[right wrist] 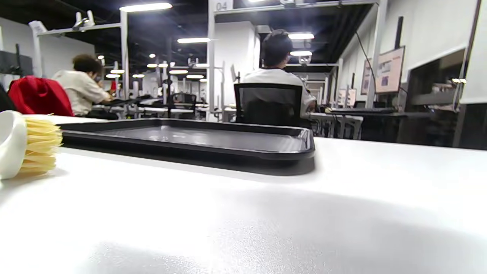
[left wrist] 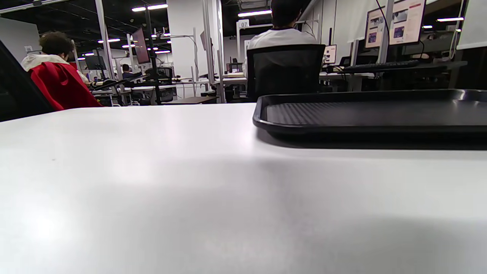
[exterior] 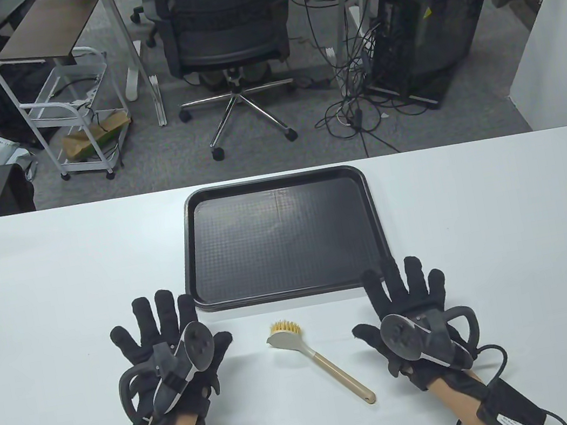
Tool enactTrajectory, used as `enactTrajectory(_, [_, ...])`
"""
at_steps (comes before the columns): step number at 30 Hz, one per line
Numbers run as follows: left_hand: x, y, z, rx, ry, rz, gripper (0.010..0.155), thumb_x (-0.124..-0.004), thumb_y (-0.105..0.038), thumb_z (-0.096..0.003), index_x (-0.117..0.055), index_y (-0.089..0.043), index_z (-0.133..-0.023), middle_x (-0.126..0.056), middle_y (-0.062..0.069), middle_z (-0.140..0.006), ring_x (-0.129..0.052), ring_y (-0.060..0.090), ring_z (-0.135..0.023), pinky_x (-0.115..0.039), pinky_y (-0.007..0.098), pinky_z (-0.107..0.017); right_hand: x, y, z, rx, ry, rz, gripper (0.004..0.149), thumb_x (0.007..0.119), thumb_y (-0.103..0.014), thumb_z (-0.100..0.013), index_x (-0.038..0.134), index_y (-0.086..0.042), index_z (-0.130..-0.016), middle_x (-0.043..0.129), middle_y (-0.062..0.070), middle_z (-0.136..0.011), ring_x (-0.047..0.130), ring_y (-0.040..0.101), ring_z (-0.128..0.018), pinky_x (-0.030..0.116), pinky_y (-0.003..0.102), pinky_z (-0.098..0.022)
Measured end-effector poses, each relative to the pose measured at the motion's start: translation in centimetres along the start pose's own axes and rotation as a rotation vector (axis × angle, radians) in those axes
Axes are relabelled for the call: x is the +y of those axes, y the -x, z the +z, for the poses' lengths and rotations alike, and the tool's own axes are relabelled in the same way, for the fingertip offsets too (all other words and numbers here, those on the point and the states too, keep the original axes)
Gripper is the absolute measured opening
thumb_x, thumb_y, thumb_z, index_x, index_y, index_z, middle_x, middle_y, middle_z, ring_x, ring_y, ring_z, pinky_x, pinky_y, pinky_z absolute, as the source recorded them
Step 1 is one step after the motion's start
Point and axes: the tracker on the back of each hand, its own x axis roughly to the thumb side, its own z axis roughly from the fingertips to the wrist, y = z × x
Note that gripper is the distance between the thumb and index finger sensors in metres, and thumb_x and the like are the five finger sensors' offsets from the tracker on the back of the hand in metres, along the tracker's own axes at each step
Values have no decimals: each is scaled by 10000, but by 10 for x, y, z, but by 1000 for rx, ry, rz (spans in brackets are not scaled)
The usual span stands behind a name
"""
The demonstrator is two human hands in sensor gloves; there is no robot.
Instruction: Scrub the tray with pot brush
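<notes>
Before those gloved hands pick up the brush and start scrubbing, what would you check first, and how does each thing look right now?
1. Pot brush within reach: ok, it lies on the table between the two hands.
2. Brush free to lift: ok, nothing rests on it and neither hand touches it.
3. Right hand ready: ok, flat on the table with fingers spread, holding nothing.
4. Left hand ready: ok, flat, fingers spread, holding nothing.
5. Tray clear for scrubbing: ok, nothing lies in it.
6. Tray steady: cannot tell; it lies flat on the table, and no hand holds it.
</notes>
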Motion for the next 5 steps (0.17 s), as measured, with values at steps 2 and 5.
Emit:
enactTrajectory(2, [-1, -1, 0, -5, -23, 14, 925, -461, -856, -318, -129, -427, -1068, -12, -152, -1170, 88, 286, -1120, -15, 721, -721, 1, 2, -1, 2, 0, 10, 840, 523, -735, -401, 238, -331, -1080, 158, 85, -1200, 175, 520, -1082, 217, 782, -676])
enactTrajectory(5, [0, -1, 0, 6, -23, -18, 927, -456, -861, -317, -124, -429, -1068, -10, -154, -1169, 84, 295, -1121, -22, 726, -721, 5, 0, -2, 0, -17, 46, 843, 527, -734, -404, 230, -325, -1079, 151, 86, -1198, 172, 512, -1085, 213, 782, -676])
